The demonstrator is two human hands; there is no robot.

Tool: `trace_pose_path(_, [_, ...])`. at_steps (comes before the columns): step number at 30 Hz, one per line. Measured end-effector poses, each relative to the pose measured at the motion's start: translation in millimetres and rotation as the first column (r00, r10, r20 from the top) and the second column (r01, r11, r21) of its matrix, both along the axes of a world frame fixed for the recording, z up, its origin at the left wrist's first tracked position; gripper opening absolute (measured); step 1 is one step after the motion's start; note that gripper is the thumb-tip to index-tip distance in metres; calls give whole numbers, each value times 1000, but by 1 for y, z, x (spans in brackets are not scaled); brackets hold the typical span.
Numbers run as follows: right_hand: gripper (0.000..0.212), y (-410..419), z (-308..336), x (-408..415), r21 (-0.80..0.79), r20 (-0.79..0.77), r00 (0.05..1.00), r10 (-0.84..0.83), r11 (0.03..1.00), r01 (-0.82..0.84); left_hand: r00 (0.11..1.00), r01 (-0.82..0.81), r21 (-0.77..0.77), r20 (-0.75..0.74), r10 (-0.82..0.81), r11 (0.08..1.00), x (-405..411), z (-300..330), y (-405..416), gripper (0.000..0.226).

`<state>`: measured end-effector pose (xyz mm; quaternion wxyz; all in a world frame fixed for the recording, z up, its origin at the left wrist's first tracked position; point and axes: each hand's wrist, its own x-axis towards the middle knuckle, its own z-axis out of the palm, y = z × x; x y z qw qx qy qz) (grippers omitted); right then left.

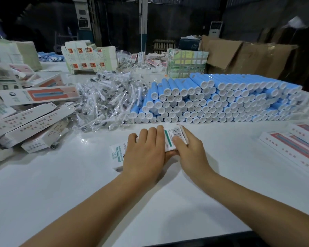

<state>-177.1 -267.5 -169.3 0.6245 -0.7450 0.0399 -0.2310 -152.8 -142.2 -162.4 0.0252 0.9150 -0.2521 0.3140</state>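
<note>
White bench, dim workshop behind. The carton (169,139) lies just nearer than the blue tube stack (221,100), long axis near-left to far-right. Left hand (144,150) clasps its middle, fingers together. Right hand (187,147) — at the far-right end — pinches the flap; tucking it in is probably next.

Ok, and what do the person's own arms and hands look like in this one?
The left forearm and right forearm are bare down to the frame's lower edge, with no sleeves showing. The left hand and right hand wear no gloves. No ring, watch or wristband is visible on either. The one nail that shows looks short and unpainted.
</note>
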Motion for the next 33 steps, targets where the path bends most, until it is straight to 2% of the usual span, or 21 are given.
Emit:
trace_pose_path(1, [27,2,-2,-1,-159,11,999,-38,986,40,1000,10,2,6,-10,1000,0,0,0,76])
trace_pose_path(3, [38,2,-6,-2,-319,27,996,-89,943,93,999,36,-2,33,-36,999,-1,-1,0,74])
trace_pose_path(8, [46,3,-6,-5,-437,29,995,-100,894,102,997,47,13,66,-48,999,-2,-2,2,75])
trace_pose_path(10, [45,2,-4,-7,-379,-13,998,-69,924,59,997,34,27,63,-36,999,-2,-2,3,75])
trace_pose_path(11, [43,2,-3,-7,-265,-37,999,-35,964,24,997,24,33,67,-27,999,-2,-2,4,74])
trace_pose_path(12, [40,1,0,-7,-70,-54,998,20,997,-24,997,17,34,70,-19,999,-1,-1,5,73])
trace_pose_path(13, [38,0,4,-5,172,-59,994,94,982,-83,997,8,31,70,-11,999,0,-1,6,71])
trace_pose_path(14, [38,-3,7,-3,384,-52,986,161,914,-129,998,-1,25,66,0,1000,1,-1,7,70])
trace_pose_path(15, [39,-6,9,-1,522,-44,977,208,839,-155,998,-10,22,60,8,1000,1,-2,7,70])
trace_pose_path(16, [39,-9,11,-1,582,-40,971,235,795,-168,998,-13,20,56,12,1000,2,-2,7,70])
trace_pose_path(17, [37,-10,12,-1,591,-41,967,250,787,-179,998,-11,20,56,10,1000,2,-2,7,71])
trace_pose_path(20, [30,-10,9,-1,483,-63,974,217,861,-160,998,9,4,68,-10,1000,2,-3,7,71])
trace_pose_path(24, [34,-9,7,0,371,-69,984,162,920,-125,995,49,-31,87,-46,998,3,-4,9,70])
trace_pose_path(27, [27,-10,7,-1,333,-52,987,150,935,-124,993,77,-58,90,-72,995,3,-3,10,70])
trace_pose_path(33, [27,-10,5,0,303,-50,987,152,944,-129,995,70,-36,75,-67,997,2,-4,13,70])
